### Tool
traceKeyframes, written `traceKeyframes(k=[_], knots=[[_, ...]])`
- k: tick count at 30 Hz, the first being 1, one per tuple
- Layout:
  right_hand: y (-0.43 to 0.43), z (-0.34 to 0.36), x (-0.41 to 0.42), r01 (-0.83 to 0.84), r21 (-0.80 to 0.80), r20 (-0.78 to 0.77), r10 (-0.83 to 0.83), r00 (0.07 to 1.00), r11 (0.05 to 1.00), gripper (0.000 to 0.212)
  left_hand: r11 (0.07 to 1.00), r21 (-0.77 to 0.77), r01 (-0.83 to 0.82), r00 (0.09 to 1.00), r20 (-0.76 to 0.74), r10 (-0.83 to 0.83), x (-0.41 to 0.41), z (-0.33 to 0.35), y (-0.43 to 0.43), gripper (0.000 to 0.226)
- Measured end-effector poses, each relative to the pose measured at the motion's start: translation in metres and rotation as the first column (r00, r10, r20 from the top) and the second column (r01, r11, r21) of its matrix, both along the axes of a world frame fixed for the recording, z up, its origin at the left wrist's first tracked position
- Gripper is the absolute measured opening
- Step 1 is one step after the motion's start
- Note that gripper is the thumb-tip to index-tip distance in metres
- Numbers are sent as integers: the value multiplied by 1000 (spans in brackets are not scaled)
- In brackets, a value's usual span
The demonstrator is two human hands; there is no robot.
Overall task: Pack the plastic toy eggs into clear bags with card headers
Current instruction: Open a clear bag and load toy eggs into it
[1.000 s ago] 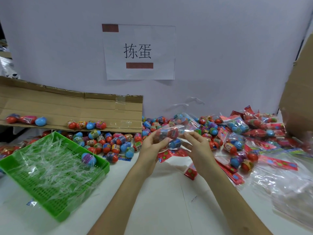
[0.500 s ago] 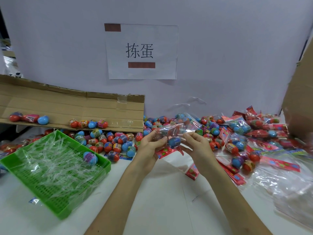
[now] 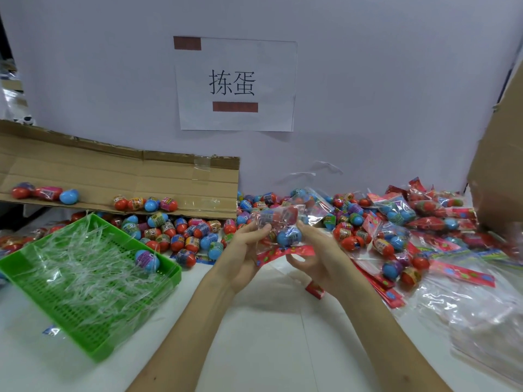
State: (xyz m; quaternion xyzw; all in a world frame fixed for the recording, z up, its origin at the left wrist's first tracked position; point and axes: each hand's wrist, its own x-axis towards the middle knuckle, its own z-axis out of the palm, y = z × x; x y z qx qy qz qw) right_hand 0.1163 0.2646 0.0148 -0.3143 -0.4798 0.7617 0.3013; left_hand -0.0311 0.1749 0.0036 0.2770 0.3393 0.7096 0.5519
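Fingers of the left hand (image 3: 243,250) and the right hand (image 3: 319,258) pinch a clear bag (image 3: 278,217) with toy eggs (image 3: 288,236) inside, above the desk (image 3: 268,335). Its red card header (image 3: 285,252) hangs below, between both hands.

1. We have tipped the bag (image 3: 280,219) a little, so the blue egg (image 3: 288,236) sits lower, just above the red card header (image 3: 285,252).
2. Our right hand (image 3: 319,256) has curled its fingers under that header.

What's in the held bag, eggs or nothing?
Eggs: a blue egg and a red-capped egg show through the clear bag, gripped by left hand and right hand.
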Motion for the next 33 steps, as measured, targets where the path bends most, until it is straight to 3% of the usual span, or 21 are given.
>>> traceKeyframes(k=[6, 14, 17, 20, 24, 27, 29, 33], knots=[[6, 3, 11, -141, 48, -124, 146, 982, 989, 33, 997, -5, 74, 997, 8, -74, -1, -1, -4, 22], [13, -4, 10, -25, 93, -104, 35, 994, 995, 18, 997, 13, 71, 997, -39, -71, 1, -1, -3, 26], [14, -8, 6, 50, 135, -26, -47, 999, 990, 17, 997, 6, 71, 994, -86, -70, 3, 1, 0, 45], [12, -8, 3, 92, 145, -53, -85, 995, 985, 16, 995, -67, -69, 979, -195, 55, 6, 1, 8, 52], [12, -6, 4, 107, 122, -105, -95, 990, 987, 15, 964, -86, -251, 919, -334, 210, -2, -6, 13, 30], [15, -7, 6, 60, 117, -109, -47, 993, 991, 15, 986, -93, -138, 977, -179, 120, -9, -6, 9, 35], [16, -8, 7, -5, 100, -121, 18, 993, 995, 27, 995, -94, -29, 999, -27, 26, -11, -6, 8, 40], [20, -11, 10, -89, 103, -154, 104, 983, 991, 33, 993, -106, 50, 992, 118, -37, -10, -10, 9, 21]])
